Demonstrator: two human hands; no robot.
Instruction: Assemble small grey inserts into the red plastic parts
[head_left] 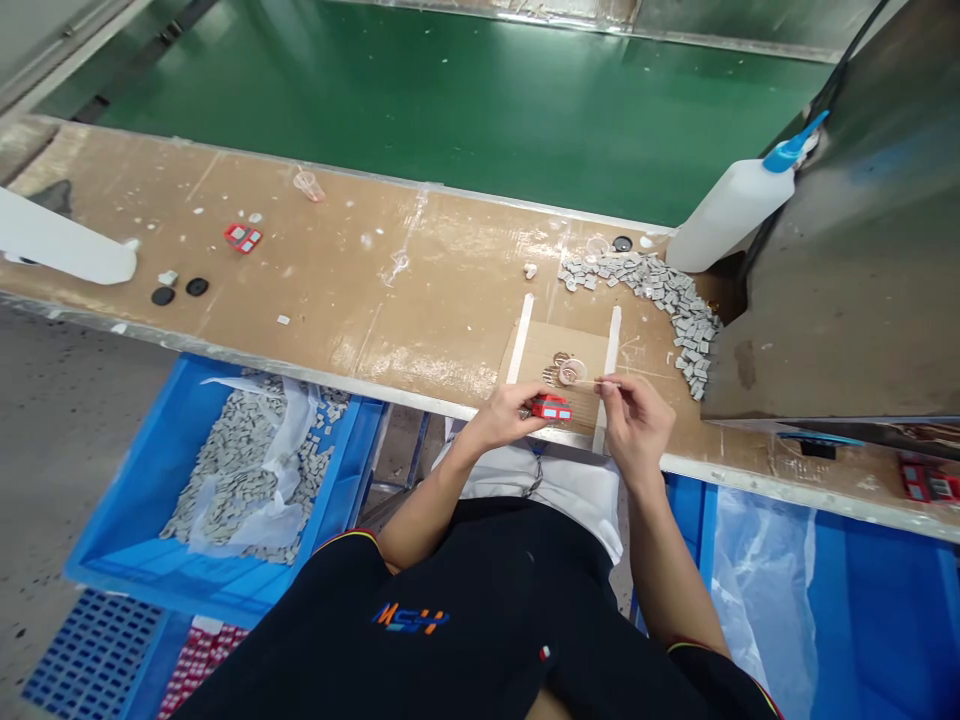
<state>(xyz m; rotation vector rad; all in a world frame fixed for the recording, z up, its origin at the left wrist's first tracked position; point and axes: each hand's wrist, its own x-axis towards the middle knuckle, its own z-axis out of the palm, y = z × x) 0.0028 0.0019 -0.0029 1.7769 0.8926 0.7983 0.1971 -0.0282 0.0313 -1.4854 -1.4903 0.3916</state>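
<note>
A small red toy vehicle body (pixel 551 408) with pale window panels is pinched in my left hand (pixel 508 414), just over the bench's front edge. My right hand (pixel 636 418) closes its fingertips on a thin stick (pixel 591 382). The stick's far end reaches to a small clear cup (pixel 571 372), which stands on a cardboard piece (pixel 577 345) with dark smears beside the cup. White tape strips (pixel 520 338) run along both sides of the cardboard. A curved heap of small grey pieces (pixel 679 300) lies behind and to the right of my right hand.
A white squeeze bottle (pixel 731 212) with a blue nozzle leans by a metal cabinet (pixel 847 270). Another red toy part (pixel 243 237) lies left on the bench. Blue bins (pixel 112 520) sit below; a green conveyor belt (pixel 420 100) runs behind.
</note>
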